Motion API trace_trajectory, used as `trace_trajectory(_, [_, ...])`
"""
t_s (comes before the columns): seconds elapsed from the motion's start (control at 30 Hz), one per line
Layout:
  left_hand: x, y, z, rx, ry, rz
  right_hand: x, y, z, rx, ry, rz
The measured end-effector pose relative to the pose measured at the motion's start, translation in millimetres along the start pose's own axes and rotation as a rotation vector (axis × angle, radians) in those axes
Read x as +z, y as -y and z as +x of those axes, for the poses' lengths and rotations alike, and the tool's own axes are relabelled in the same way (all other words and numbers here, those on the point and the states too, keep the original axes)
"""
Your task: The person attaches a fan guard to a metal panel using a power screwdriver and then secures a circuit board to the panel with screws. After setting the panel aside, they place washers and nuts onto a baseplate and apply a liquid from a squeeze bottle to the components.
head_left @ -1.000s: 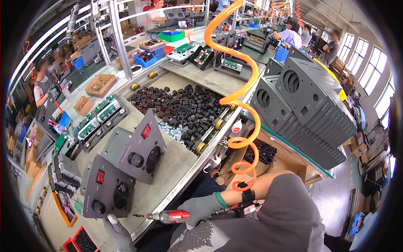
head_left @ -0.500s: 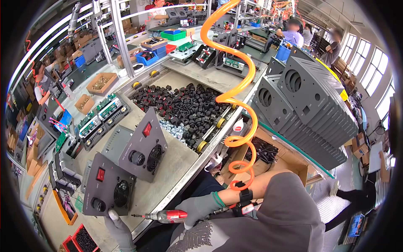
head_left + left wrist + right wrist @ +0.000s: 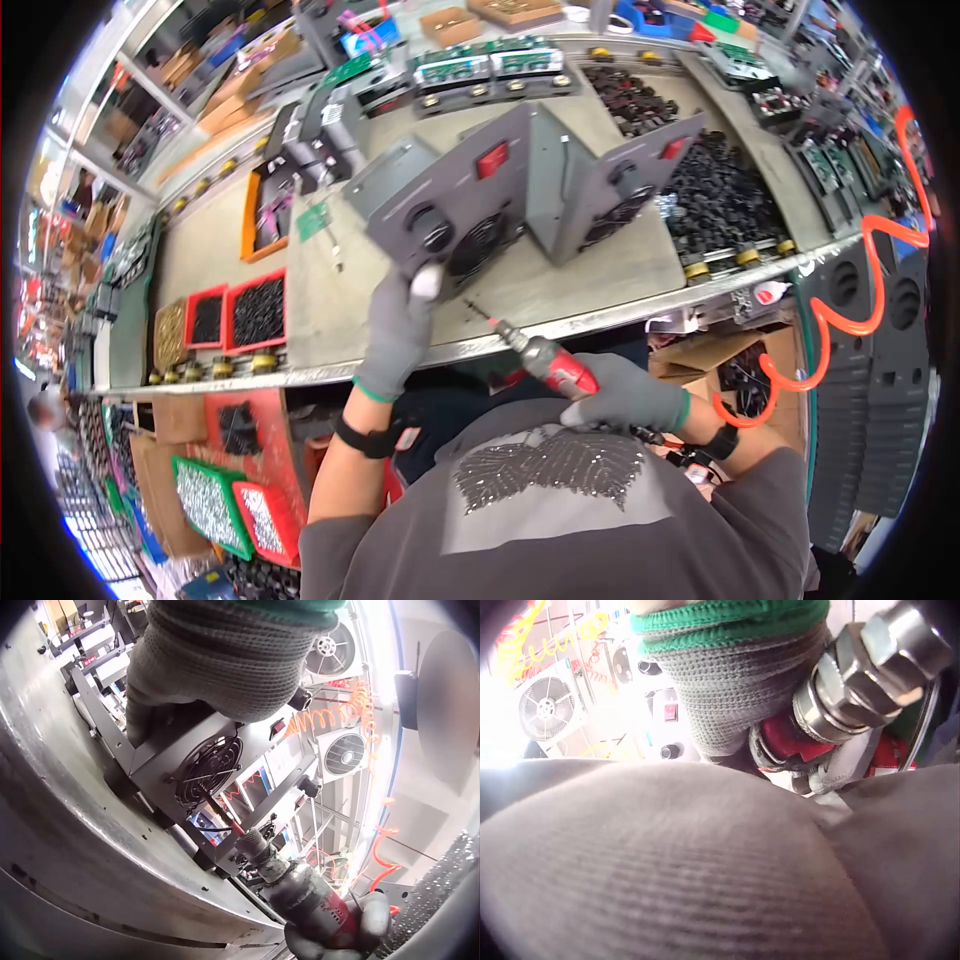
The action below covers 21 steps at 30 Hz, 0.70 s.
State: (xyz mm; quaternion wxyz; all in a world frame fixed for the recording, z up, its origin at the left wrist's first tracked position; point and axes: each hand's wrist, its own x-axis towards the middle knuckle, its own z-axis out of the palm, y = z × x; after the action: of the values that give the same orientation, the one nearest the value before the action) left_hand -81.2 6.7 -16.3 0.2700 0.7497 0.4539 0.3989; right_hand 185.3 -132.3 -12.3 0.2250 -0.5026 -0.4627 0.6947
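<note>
My gloved left hand (image 3: pixel 400 325) grips the lower edge of a grey metal casing (image 3: pixel 405 195), its thumb on the front panel. This panel carries a red rocker switch (image 3: pixel 492 160), a black round socket (image 3: pixel 431 229) and a black fan guard (image 3: pixel 214 769). In my gloved right hand (image 3: pixel 622 392) is a red and silver air screwdriver (image 3: pixel 548 362). Its thin bit points at the casing and, in the left wrist view, overlaps the fan guard. A second casing (image 3: pixel 600 205) of the same kind stands just right of the first. The right wrist view shows the screwdriver's metal hose fitting (image 3: pixel 877 664).
Black small parts (image 3: pixel 720 195) fill a recess on the right of the bench. Red bins (image 3: pixel 257 312) of screws and an orange tray (image 3: pixel 262 225) sit at left. An orange coiled hose (image 3: pixel 825 330) hangs at right, before stacked grey panels (image 3: pixel 890 380).
The head view has swung left and down, so the bench looks rotated. The left hand stays on the casing, which now leans differently in view. The right hand keeps hold of the screwdriver.
</note>
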Motion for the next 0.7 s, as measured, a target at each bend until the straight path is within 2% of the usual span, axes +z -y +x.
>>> trace_trajectory(0.07, [2, -2, 4, -0.002, 0.003, -0.053, 3, 26, -5, 0.189, 0.006, 0.032])
trace_trajectory(0.4, [4, -6, 2, -0.010, 0.001, -0.027, 7, 16, 11, 0.124, -0.014, 0.063])
trace_trajectory(0.7, [11, -6, -1, -0.084, -0.032, -0.017, 19, 27, 16, 0.181, 0.005, 0.179])
